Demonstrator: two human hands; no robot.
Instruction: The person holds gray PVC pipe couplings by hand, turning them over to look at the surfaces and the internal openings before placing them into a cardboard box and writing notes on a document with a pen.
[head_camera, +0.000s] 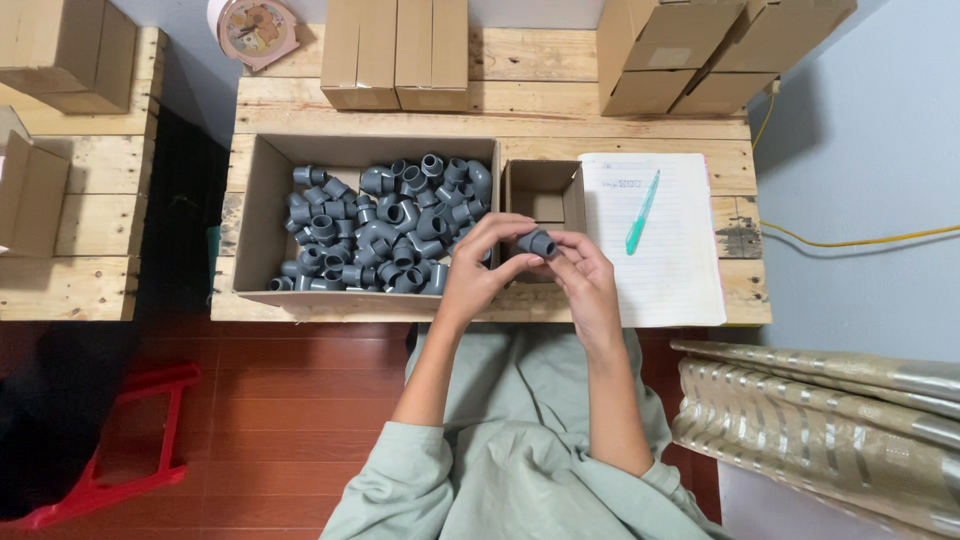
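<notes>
Pinching one grey pipe fitting (537, 242), both hands' fingers (505, 232) hide its lower half.

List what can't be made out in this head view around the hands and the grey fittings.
- Grey fitting: its shape is mostly covered by the fingers of the left hand and right hand.
- Small open box: its front is hidden behind the hands, so whether it holds anything is unclear.
- Notebook: writing too small.
- Large box of fittings: lower layers buried under the top ones.
</notes>
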